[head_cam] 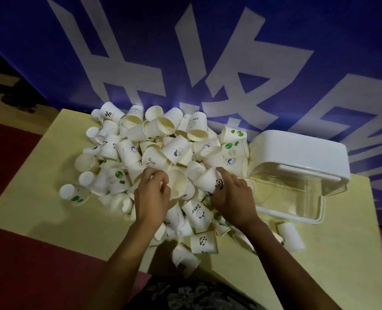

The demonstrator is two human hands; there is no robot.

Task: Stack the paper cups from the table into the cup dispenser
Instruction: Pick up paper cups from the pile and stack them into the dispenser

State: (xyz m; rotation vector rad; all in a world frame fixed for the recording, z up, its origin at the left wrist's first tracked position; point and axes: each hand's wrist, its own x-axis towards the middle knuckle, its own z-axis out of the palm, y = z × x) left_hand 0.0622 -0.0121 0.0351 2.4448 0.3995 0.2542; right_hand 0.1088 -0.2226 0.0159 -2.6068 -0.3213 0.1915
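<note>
Centrally, left hand [152, 195] fingers curled on open cup [177, 183], right hand [232, 198] fingers gripping panda cup [210, 181], table edge [319, 276] bare.

Dim room, overhead light brightest on the cup pile [163, 153]; wide-angle bending at soft, dark edges.

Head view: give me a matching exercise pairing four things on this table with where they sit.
Things:
1. cup dispenser
2. left hand
3. right hand
4. cup marked "Bear"

Places:
A. on a panda-print cup
B. between the two wrists
C. right edge of the pile
D. at the rim of a plain open cup

Pairs: 1-C, 2-D, 3-A, 4-B
</note>
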